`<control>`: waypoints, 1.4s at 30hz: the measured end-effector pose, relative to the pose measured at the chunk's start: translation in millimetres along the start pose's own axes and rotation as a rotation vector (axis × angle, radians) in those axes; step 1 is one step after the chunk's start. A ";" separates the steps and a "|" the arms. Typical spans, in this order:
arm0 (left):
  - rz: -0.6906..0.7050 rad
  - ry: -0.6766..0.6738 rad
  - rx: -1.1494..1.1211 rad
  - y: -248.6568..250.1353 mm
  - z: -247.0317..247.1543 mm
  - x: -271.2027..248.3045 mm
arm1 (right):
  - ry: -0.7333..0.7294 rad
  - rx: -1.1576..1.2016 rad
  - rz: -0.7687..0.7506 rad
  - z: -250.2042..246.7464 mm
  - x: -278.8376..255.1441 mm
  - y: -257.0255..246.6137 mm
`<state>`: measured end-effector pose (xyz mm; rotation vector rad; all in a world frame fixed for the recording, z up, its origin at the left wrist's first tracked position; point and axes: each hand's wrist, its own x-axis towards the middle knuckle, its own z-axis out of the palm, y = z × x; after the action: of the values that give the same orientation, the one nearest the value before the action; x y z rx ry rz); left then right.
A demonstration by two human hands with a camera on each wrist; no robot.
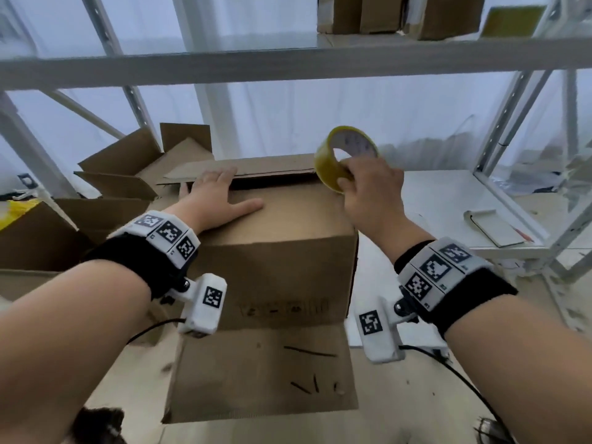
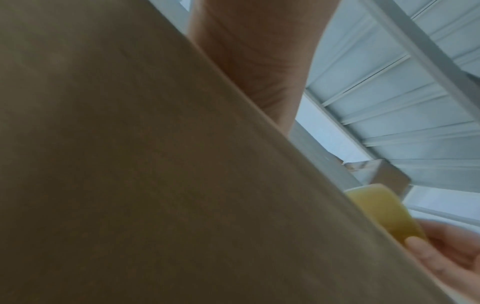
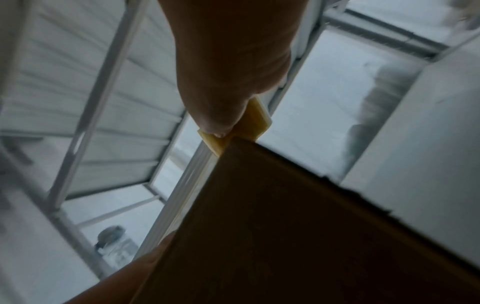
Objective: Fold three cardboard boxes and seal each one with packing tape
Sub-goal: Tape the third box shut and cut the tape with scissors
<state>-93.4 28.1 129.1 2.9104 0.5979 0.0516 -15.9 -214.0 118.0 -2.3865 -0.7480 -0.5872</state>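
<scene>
Both hands work at the top of a brown cardboard box point(image 1: 272, 270) that stands upright in front of the person, its lower flap hanging open toward them with dark marks on it. Nearest, each wrist carries a black strap with white blocks printed in black-and-white square codes. His or her left hand point(image 1: 217, 200) lies flat on the near top flap, fingers straight and spread, pressing it down, fingertips reaching the dark gap where the far flap meets it. Just to the right, the right hand point(image 1: 368, 184) grips a roll of yellowish packing tape point(image 1: 344, 155), fingers curled round its rim, holding it tilted above the box's far right corner; from the left wrist view the roll point(image 2: 384, 214) sits right at the cardboard edge. Beyond the box on the left, an open brown carton point(image 1: 137, 168) stands with its flaps splayed upward, and another brown box point(image 1: 35, 241) sits beside it. On the right, a white low shelf surface point(image 1: 448, 193) carries a small pale notebook point(image 1: 495, 229). Farther back rise grey metal shelving uprights point(image 1: 205, 75), and on the upper shelf board point(image 1: 288, 62) rest more cardboard boxes point(image 1: 400, 14).
</scene>
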 end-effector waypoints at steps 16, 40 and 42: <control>-0.115 -0.100 -0.334 -91.8 -10.1 -11.4 | -0.352 -0.101 0.304 29.2 -1.2 -54.8; 0.081 0.010 -0.098 -43.4 6.1 -27.4 | -0.220 0.270 -0.091 34.5 29.9 -84.2; 0.094 0.003 -0.154 -48.5 6.6 -26.7 | -0.347 0.331 -0.121 39.6 31.9 -96.3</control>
<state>-136.3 60.5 114.3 2.7877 0.4359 0.1088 -42.7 -111.4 142.7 -2.1634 -1.0541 -0.0798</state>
